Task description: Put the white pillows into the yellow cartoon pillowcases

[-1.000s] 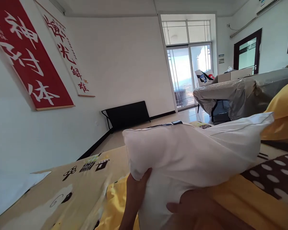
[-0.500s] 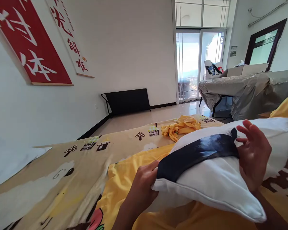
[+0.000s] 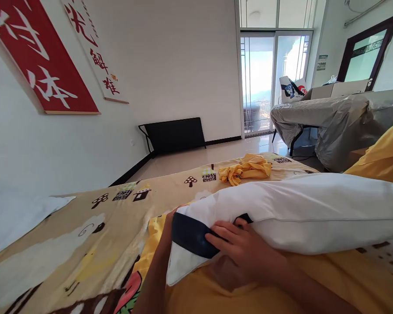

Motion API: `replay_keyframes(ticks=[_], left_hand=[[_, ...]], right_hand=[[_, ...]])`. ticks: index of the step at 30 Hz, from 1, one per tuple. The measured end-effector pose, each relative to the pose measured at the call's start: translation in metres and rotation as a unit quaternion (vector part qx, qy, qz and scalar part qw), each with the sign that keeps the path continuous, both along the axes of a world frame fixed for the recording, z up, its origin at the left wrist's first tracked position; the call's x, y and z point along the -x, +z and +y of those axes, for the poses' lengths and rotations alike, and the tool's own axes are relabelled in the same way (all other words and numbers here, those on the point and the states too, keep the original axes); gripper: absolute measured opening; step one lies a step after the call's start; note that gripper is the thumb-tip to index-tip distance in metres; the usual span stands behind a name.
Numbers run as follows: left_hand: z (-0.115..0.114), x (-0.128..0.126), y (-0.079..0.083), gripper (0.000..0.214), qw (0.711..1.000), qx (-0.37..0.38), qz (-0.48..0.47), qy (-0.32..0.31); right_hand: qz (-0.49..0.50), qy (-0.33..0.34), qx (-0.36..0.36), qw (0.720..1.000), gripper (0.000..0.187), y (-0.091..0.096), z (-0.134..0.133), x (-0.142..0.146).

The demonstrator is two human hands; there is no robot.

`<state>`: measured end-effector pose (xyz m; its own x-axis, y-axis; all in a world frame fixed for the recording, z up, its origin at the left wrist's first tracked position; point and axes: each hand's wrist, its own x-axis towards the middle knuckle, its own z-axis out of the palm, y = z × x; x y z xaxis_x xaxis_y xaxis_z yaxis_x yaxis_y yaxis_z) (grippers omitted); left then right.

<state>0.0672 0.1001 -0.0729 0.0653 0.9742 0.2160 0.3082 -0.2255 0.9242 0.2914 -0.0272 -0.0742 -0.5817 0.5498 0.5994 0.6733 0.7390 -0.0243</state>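
Observation:
A white pillow (image 3: 301, 209) with piped seams and a dark navy band (image 3: 193, 235) around its near end lies across the bed in front of me. My right hand (image 3: 237, 246) rests over the band's right part, fingers curled onto the pillow and a dark tip of the band showing above them. At the pillow's far left edge, my left hand (image 3: 169, 220) holds its end, its fingers mostly hidden behind the fabric. Under both hands spreads a yellow cloth (image 3: 190, 298).
A beige printed blanket (image 3: 118, 231) covers the bed, with a crumpled yellow cloth bundle (image 3: 247, 169) on it. White fabric (image 3: 22, 218) lies at left, a yellow pile (image 3: 383, 150) at right. Beyond stand a black folded frame (image 3: 173, 136) and a plastic-covered table (image 3: 337, 113).
The pillow has come down and turned, its banded end now pointing left. My right hand has moved left onto the band, and my left hand has slid behind the pillow's left edge.

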Motion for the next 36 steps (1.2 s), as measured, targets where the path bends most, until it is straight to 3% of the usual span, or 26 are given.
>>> replay_keyframes(ticks=[3,6,9,12,16,20,29,36], left_hand=[[0.013,0.013,-0.021,0.055,0.998,0.058,-0.014,0.027],[0.021,0.025,-0.031,0.065,0.991,0.119,-0.017,0.051],[0.020,0.033,-0.030,0.069,0.982,0.186,-0.012,0.043],[0.012,0.032,-0.024,0.071,0.974,0.227,0.006,0.014],[0.004,0.021,-0.017,0.063,0.973,0.228,0.034,-0.018],[0.003,0.012,-0.015,0.059,0.972,0.233,0.029,-0.019],[-0.006,0.016,-0.018,0.053,0.958,0.258,-0.062,-0.113],[-0.009,-0.018,-0.022,0.042,0.950,0.192,-0.217,-0.116]], right_hand=[[-0.032,-0.019,0.090,0.995,0.051,-0.018,0.019,-0.004],[-0.048,-0.026,0.114,0.992,0.055,-0.029,0.028,-0.009],[-0.062,-0.044,0.091,0.993,0.059,-0.041,0.034,-0.008],[-0.080,-0.086,0.022,0.993,0.065,-0.057,0.042,-0.006],[-0.069,-0.174,-0.075,0.979,0.070,-0.070,0.050,-0.005],[-0.035,-0.265,-0.084,0.960,0.073,-0.069,0.051,-0.006],[-0.035,-0.278,-0.089,0.956,0.066,-0.080,0.052,0.002],[0.034,-0.289,-0.108,0.951,0.055,-0.077,0.065,0.000]])
